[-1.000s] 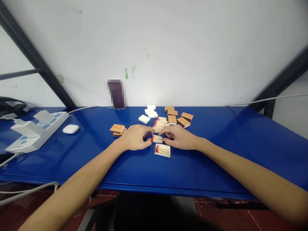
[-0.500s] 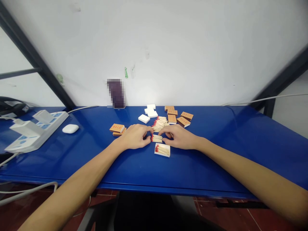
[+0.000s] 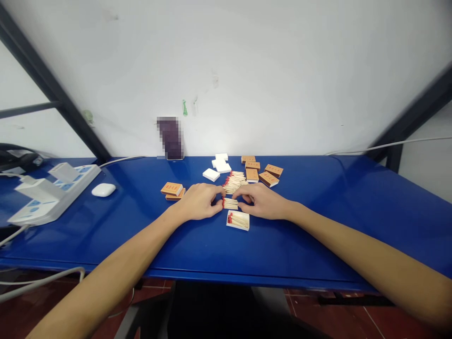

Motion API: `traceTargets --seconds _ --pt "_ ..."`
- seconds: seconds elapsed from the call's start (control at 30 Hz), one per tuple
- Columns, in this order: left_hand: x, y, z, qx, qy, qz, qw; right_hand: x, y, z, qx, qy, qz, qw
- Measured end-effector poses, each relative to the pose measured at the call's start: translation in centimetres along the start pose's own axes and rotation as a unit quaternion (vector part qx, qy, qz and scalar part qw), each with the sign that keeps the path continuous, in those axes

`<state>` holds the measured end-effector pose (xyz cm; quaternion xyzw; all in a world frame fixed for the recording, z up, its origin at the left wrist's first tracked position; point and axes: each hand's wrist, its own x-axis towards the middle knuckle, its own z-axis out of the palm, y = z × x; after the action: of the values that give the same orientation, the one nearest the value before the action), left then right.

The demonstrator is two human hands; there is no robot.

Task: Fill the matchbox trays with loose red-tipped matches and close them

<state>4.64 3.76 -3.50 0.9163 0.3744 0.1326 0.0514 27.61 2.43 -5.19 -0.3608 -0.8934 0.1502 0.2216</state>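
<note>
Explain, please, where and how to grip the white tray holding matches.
Probably grip the white tray by its short left and right walls, from the near side: it lies flat, open upward, with a row of matches beyond its far wall.

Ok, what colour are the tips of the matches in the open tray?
The match tips are red; the head view shows them best.

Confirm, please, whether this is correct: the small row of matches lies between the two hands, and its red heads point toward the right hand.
Not quite: the head view shows the red heads pointing toward the left hand, not the right hand. The small row of matches does lie between both hands.
</note>
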Motion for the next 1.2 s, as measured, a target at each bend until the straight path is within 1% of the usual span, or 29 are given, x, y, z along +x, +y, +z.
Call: traceTargets --seconds 0.17,0.37,0.6,0.7,0.97,1.2 --pt "-0.12 0.05 -0.25 -0.008 -0.010 0.006 1.000 -0.04 0.20 0.12 0.000 0.003 0.003 1.000" --pt "-0.21 -0.09 -0.52 -0.012 -0.026 0.024 0.999 -0.01 -0.17 -0.09 0.018 -0.005 0.015 1.000" --pt "-0.20 -0.16 -0.32 -0.019 -0.020 0.027 0.999 0.07 -0.24 -0.21 0.020 -0.012 0.026 0.999" --pt "-0.16 -0.19 -0.14 -0.031 -0.019 0.024 0.999 0.09 -0.14 -0.21 0.018 -0.012 0.028 0.999" --pt "0.03 -0.32 0.31 -0.053 -0.010 0.015 0.998 0.08 0.06 -0.08 0.012 -0.007 0.008 1.000" --pt "0.11 -0.12 0.35 -0.078 -0.024 -0.006 0.997 0.16 0.02 0.02 0.012 -0.003 0.009 1.000"
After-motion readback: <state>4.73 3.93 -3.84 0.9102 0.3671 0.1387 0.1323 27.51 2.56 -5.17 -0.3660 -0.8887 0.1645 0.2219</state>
